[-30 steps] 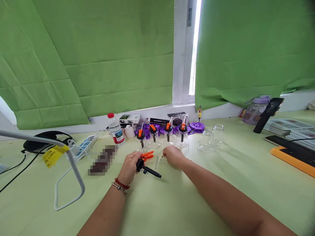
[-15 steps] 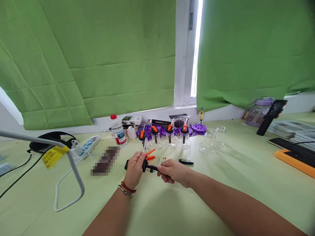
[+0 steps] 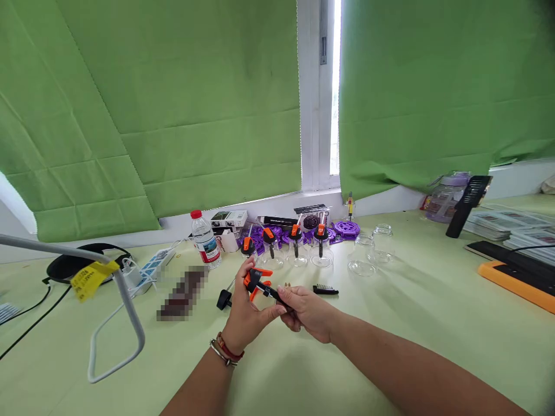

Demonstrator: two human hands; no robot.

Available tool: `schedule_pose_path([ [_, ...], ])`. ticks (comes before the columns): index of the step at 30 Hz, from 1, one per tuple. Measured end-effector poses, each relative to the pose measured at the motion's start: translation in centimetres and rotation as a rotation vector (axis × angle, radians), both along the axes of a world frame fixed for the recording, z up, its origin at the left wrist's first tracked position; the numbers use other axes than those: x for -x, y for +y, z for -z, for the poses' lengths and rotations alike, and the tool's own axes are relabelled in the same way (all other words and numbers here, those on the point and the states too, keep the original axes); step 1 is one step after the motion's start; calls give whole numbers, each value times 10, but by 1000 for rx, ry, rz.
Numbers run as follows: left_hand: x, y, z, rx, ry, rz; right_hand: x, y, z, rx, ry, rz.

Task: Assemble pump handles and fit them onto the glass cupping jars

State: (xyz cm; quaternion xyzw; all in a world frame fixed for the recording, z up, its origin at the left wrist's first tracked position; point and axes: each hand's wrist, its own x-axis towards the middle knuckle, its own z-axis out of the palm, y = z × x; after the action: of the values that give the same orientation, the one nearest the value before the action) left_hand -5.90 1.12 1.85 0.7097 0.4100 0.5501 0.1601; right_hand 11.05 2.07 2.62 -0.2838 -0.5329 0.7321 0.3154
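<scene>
My right hand [image 3: 303, 312] is closed on the lower end of a slim black tool with an orange and black head [image 3: 255, 279]. The tool slants up to the left. Around its head my left hand [image 3: 249, 309] is spread, fingers up behind it and thumb toward the shaft; whether the fingertips press on it is hard to tell. A black knob with a thin rod [image 3: 224, 299] lies on the table left of my left hand. Orange handles [image 3: 262, 289] show just behind the hands. A small black part with a spring [image 3: 325, 290] lies to the right.
Several glass jars with orange and black tops [image 3: 321, 254] stand behind the hands. Two clear glass jars [image 3: 362, 260] are right of them. A water bottle [image 3: 207, 242] and a power strip [image 3: 154, 266] are at left, a grey metal frame [image 3: 139, 329] nearer.
My left hand has opened from its grip and now surrounds the tool's head. The black knob, formerly by that hand, lies on the table. The view has shifted slightly.
</scene>
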Motion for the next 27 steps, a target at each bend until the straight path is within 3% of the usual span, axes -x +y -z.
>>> schedule_pose_path([
  [8, -13, -13, -5, -110, 90, -110, 3, -5, 2, -104, -18, -26],
  [12, -20, -17, -4, -19, 148, -158, 5, -6, 3, -100, -80, 47],
  [17, -23, -19, -4, 40, 188, -163, 3, -7, 0, -141, -121, 23],
  [22, -23, -21, -9, 62, 201, -145, 3, -8, -5, -80, -80, 9],
  [27, -23, -22, -8, -24, 302, -245, 4, -9, -1, -5, 10, -8],
])
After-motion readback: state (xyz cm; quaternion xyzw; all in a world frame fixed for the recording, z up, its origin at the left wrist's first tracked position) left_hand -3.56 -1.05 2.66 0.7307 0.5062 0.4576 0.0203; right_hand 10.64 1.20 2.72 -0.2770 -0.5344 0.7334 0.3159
